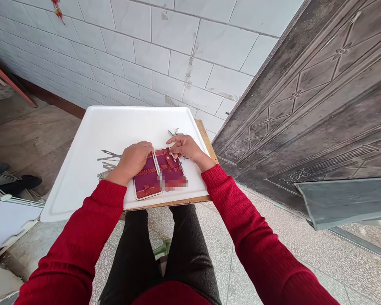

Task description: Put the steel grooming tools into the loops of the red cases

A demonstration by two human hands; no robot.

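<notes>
A red and purple manicure case (146, 180) lies spread open on a white tray (82, 140), with rows of small loops inside both halves. My left hand (133, 161) rests across the upper part of the left half, its curled fingers gripping the case near the top hinge edge. Over the upper right half, my right hand (186, 148) has its thumb and fingers pinched together; what is between them is too small to make out. Thin metal manicure tools (106, 167) lie left of my left hand. More metal tools (174, 133) are just beyond my right fingers.
The tray sits on a wooden board (207, 137) above my knees. Behind stands a white tiled wall (165, 55). A dark patterned door (292, 93) is close on the right, with a grey panel (346, 201) below. Clutter stands on the left floor.
</notes>
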